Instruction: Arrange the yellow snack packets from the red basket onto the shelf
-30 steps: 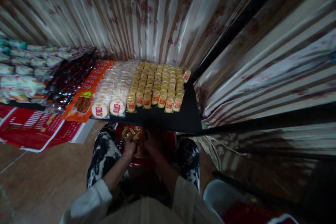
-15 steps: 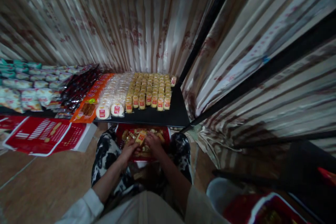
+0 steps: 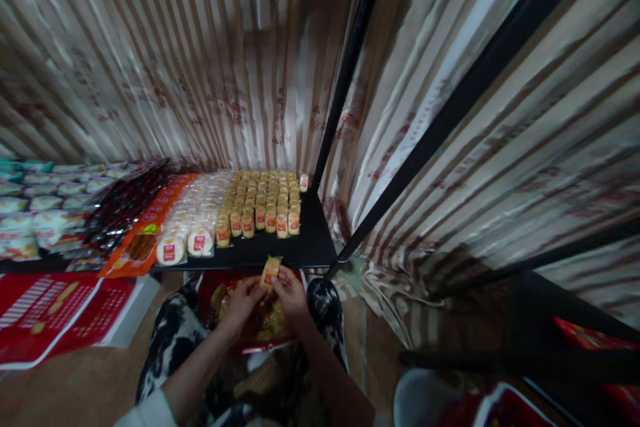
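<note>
Left hand (image 3: 244, 302) and right hand (image 3: 291, 291) pinched one small oblong packet (image 3: 271, 273) between their fingertips, its thin film wrapped round a yellowish block with a red label. They held it over a red container (image 3: 205, 285) of wrapped pieces (image 3: 273, 325), near the front edge of a flat black shelf (image 3: 311, 233). Tidy rows of similar packets (image 3: 257, 213) stood there beside round, pale discs (image 3: 171, 250); behind, I saw a pleated, satiny curtain (image 3: 240, 80).

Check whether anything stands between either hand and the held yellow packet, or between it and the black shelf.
Nothing visible does: left hand and right hand hold the yellow packet, and no object shows between it and the black shelf, whose front edge it overlaps in this view.
</note>
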Available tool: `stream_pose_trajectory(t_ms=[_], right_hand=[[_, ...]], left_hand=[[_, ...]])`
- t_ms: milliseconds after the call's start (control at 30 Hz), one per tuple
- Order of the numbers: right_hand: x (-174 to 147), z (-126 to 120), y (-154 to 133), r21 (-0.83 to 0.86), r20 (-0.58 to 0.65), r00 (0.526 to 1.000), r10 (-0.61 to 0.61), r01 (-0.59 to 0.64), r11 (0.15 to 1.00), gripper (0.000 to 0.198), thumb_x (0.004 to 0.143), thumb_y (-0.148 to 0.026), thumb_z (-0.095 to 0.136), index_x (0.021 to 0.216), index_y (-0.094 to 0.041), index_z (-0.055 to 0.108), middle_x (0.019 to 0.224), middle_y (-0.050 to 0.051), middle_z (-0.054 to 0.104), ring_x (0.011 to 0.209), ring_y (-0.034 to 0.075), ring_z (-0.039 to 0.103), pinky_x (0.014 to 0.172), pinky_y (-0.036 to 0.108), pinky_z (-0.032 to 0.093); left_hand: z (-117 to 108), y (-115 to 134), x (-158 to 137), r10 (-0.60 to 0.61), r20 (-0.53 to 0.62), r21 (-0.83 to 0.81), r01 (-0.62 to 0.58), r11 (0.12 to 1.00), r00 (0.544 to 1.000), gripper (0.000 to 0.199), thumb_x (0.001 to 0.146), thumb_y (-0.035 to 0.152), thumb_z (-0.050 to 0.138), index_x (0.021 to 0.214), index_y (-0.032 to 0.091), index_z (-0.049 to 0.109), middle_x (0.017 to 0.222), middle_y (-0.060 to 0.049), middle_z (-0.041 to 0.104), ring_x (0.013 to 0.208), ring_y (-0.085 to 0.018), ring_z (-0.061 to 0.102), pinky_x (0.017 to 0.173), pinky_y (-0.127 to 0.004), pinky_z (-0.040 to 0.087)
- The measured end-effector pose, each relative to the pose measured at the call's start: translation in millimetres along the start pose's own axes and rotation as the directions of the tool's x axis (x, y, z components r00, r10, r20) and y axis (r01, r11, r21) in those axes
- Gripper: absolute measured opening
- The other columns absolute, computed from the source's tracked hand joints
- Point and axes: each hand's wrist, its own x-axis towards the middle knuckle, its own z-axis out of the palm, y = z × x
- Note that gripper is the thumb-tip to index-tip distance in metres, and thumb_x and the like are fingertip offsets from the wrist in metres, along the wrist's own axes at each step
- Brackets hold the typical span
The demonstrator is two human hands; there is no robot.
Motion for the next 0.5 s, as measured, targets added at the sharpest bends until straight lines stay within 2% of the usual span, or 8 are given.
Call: stream_pose_trajectory(t_ms=[133,233,333,400,500], right_hand=[[15.4,-12.8,-14.2,0.066,-0.067,0.997,-0.023,0.027,0.997,0.043,0.069,-0.04,0.065,0.106,-0.021,0.057,0.1,0.009,0.07,0.092,0.022,0.066,0.085,0.039,0.053],[30.6,-23.8,-28.0,0.029,-0.097,0.992,-0.083,0.087,0.996,0.046,0.072,-0.037,0.063,0.114,-0.02,0.054,0.104,0.009,0.068,0.093,0.021,0.065,0.087,0.038,0.052],[50.4,-35.1,-43.3,-0.025,-0.135,0.977,-0.164,0.162,0.986,0.045,0.076,-0.035,0.058,0.118,-0.019,0.052,0.107,0.01,0.066,0.097,0.021,0.064,0.088,0.037,0.051],[67.4,-42.6,-52.9,-0.078,-0.191,0.957,-0.217,0.206,0.975,0.046,0.077,-0.035,0.055,0.12,-0.018,0.051,0.109,0.011,0.064,0.099,0.021,0.062,0.087,0.036,0.051],[99.0,-53.9,-65.1,-0.198,-0.252,0.919,-0.303,0.258,0.946,0.048,0.081,-0.036,0.049,0.125,-0.019,0.048,0.116,0.011,0.06,0.103,0.02,0.059,0.088,0.034,0.05]], left_hand=[[17.2,25.8,17.4,0.073,0.075,0.114,-0.081,0.99,0.995,0.034,0.066,0.027,0.065,0.096,0.012,0.065,0.074,-0.002,0.068,0.061,-0.012,0.059,0.059,-0.022,0.045],[30.7,49.6,32.9,0.102,0.169,0.169,-0.13,0.977,0.98,0.031,0.068,0.025,0.064,0.095,0.012,0.065,0.078,-0.003,0.068,0.062,-0.011,0.058,0.059,-0.021,0.045],[45.3,74.7,50.1,0.127,0.233,0.257,-0.187,0.948,0.964,0.034,0.071,0.024,0.06,0.103,0.014,0.064,0.084,-0.003,0.068,0.065,-0.012,0.059,0.057,-0.021,0.045],[54.7,91.6,63.1,0.197,0.233,0.33,-0.268,0.905,0.952,0.038,0.073,0.021,0.058,0.11,0.015,0.061,0.092,-0.005,0.068,0.071,-0.014,0.061,0.062,-0.023,0.048],[68.5,117.0,84.0,0.363,0.198,0.439,-0.414,0.798,0.91,0.04,0.077,0.015,0.053,0.117,0.014,0.058,0.106,-0.009,0.066,0.09,-0.017,0.062,0.079,-0.027,0.049]])
